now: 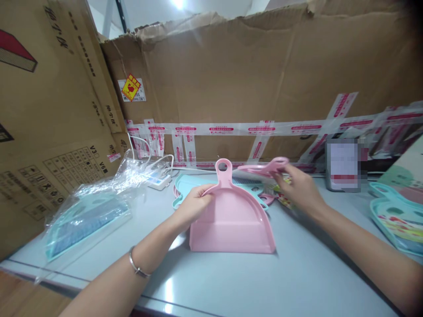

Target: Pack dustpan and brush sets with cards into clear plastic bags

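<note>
My left hand (194, 207) grips the left edge of a pink dustpan (236, 220), thumb over the rim. The pan faces me, with its ring handle up and its straight lip low over the table. To its right, my right hand (297, 187) is closed on the ring handle of a pink hand brush (264, 168), held nearly edge-on above the table, so its bristles do not show clearly. Behind the dustpan lie turquoise dustpan or brush pieces (183, 185), with some pink showing underneath. A colourful printed card (283, 199) lies partly hidden below my right hand.
A bagged turquoise brush-and-dustpan set (87, 220) lies at left. Another turquoise set (396, 215) with a printed card is at right. A phone-like device (343, 165) stands near the back. Large cardboard boxes (214, 88) wall the rear and left. A white power strip (158, 180) with cables lies behind.
</note>
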`<act>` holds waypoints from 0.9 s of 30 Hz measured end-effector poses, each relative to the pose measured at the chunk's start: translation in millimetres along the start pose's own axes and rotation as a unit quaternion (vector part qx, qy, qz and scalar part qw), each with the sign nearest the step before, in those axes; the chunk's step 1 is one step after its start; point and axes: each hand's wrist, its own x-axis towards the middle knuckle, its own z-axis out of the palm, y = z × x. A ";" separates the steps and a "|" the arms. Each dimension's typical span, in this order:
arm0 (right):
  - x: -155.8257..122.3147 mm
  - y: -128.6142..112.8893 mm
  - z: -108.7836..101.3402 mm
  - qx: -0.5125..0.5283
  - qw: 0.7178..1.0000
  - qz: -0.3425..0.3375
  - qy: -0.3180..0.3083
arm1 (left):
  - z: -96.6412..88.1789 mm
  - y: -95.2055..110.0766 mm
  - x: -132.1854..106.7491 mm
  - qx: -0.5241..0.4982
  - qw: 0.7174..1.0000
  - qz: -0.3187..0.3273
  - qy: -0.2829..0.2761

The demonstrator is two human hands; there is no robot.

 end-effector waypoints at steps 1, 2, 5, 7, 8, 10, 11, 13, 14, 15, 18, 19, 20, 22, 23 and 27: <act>0.9 1.1 -5.5 0.017 0.999 0.015 0.025 | -0.6 -0.6 0.8 -0.004 1.000 -0.011 0.001; 2.0 2.0 -10.5 0.033 0.998 0.026 0.046 | -1.1 -0.9 1.7 -0.009 1.000 -0.023 0.002; 8.4 1.7 -22.5 0.088 0.983 0.052 0.155 | -2.7 -1.0 4.5 -0.022 0.998 -0.056 0.013; 14.3 -4.3 -29.2 0.136 0.956 0.060 0.252 | -3.5 -1.3 6.0 -0.030 0.997 -0.060 0.026; 16.7 -10.0 -32.6 0.174 0.938 0.067 0.291 | -3.8 -1.6 6.5 -0.032 0.997 -0.058 0.031; 17.6 -26.4 -38.4 0.283 0.909 0.112 0.284 | -3.6 -2.5 7.0 -0.033 0.998 -0.049 0.036; 15.3 -36.5 -39.9 0.335 0.903 0.145 0.229 | -3.2 -3.1 7.0 -0.033 0.998 -0.044 0.036; 5.0 -57.8 -38.2 0.390 0.898 0.200 0.029 | -1.6 -4.0 6.8 -0.039 0.998 -0.030 0.033; -2.4 -67.9 -34.5 0.390 0.895 0.206 -0.066 | -0.5 -4.2 6.6 -0.045 0.998 -0.024 0.032; -10.4 -76.8 -29.1 0.375 0.894 0.200 -0.139 | 0.7 -4.1 6.4 -0.051 0.998 -0.020 0.031; -31.3 -94.6 -8.5 0.293 0.922 0.143 -0.211 | 4.9 -1.5 5.0 -0.067 0.997 -0.021 0.029; -35.6 -97.6 -2.5 0.269 0.932 0.126 -0.209 | 6.3 -0.1 4.1 -0.072 0.997 -0.024 0.021; -38.3 -99.3 2.2 0.250 0.940 0.113 -0.202 | 7.7 1.4 3.1 -0.075 0.997 -0.022 0.014; -39.5 -100.2 7.4 0.221 0.953 0.102 -0.181 | 10.6 3.7 0.7 -0.073 0.997 0.000 0.004; -38.7 -99.8 8.4 0.207 0.959 0.098 -0.169 | 12.0 4.3 -0.5 -0.063 0.998 0.015 -0.004; -34.9 -96.6 10.2 0.153 0.977 0.047 -0.141 | 16.7 2.6 -2.8 -0.007 0.999 0.037 -0.027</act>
